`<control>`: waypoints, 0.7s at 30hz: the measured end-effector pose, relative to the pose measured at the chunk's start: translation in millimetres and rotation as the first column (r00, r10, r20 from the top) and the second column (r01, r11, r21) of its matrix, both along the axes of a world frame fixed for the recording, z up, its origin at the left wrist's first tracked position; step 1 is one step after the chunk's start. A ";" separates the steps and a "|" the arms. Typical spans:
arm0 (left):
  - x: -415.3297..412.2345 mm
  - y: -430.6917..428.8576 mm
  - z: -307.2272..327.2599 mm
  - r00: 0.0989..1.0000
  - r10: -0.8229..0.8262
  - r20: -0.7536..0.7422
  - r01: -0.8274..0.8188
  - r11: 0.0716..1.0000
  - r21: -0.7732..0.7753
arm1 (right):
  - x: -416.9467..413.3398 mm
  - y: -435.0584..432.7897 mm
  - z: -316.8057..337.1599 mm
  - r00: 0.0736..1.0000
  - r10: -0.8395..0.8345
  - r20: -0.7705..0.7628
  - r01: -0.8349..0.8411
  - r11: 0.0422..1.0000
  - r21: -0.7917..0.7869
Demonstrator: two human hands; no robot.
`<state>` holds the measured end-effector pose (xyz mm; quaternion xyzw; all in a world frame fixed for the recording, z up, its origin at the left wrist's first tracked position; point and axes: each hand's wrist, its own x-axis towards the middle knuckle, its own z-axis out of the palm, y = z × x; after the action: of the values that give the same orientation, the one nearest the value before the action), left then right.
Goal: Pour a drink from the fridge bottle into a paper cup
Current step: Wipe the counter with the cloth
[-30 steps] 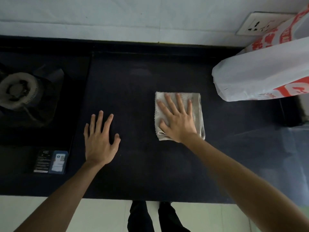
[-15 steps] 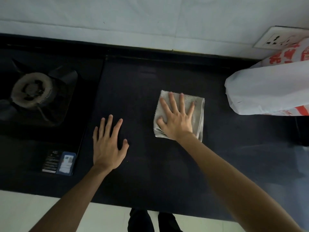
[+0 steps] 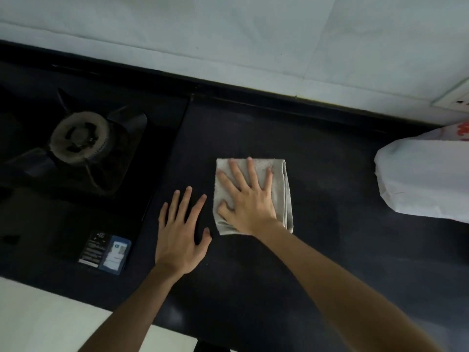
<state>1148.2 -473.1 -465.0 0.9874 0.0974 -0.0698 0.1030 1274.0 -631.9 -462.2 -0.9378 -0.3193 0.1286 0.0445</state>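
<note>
A folded grey cloth (image 3: 284, 199) lies on the dark countertop (image 3: 330, 262). My right hand (image 3: 247, 199) presses flat on the cloth with its fingers spread and straight. Just to the left, my left hand (image 3: 181, 232) rests flat on the bare counter, fingers spread, holding nothing. No bottle or paper cup is in view.
A gas hob with a round burner (image 3: 78, 137) takes up the left side, with a label sticker (image 3: 105, 252) at its front corner. A white plastic bag with red print (image 3: 426, 174) lies at the right edge. A wall socket (image 3: 456, 97) sits above it.
The cloth under my right hand has slid left, closer to my left hand. The view has turned left, so the bag sits further toward the right edge.
</note>
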 end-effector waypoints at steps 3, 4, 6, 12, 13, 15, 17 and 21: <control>0.9 0.2 0.1 1.000 0.010 -0.003 -0.010 1.000 -0.002 | 46.3 32.8 -2.2 1.000 -0.008 -0.004 0.008 1.000 -0.017; 1.4 0.2 0.4 1.000 0.010 -0.003 -0.010 1.000 -0.002 | 60.5 41.7 -2.8 1.000 -0.016 0.000 0.016 1.000 -0.017; 1.3 0.3 -0.1 1.000 0.007 0.001 -0.007 1.000 -0.010 | 86.0 56.7 -4.6 0.999 -0.035 0.011 0.035 0.999 -0.016; 0.7 -1.7 -0.1 1.000 0.000 0.011 0.000 1.000 -0.022 | 114.4 74.1 -3.0 0.997 -0.069 0.025 0.069 0.998 -0.013; 0.7 -1.6 0.5 1.000 -0.003 0.007 0.003 1.000 -0.019 | 107.5 65.7 -2.5 0.998 -0.065 0.022 0.065 0.998 -0.003; 1.9 -1.0 0.1 1.000 -0.009 0.001 0.009 1.000 -0.014 | 81.6 33.0 -1.7 0.998 -0.050 0.032 0.049 0.999 0.013; 1.7 -0.3 -0.2 1.000 -0.013 -0.004 0.013 1.000 -0.020 | 41.3 -17.0 2.5 0.998 -0.040 0.041 0.039 0.999 0.032; 2.6 0.3 -0.8 1.000 -0.008 -0.013 0.008 1.000 -0.004 | -14.6 -113.9 4.5 0.991 -0.128 0.043 0.129 0.991 -0.041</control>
<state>1150.8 -472.8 -465.7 0.9871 0.0942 -0.0769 0.1041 1259.4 -745.8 -457.8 -0.9596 -0.2562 0.1133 0.0257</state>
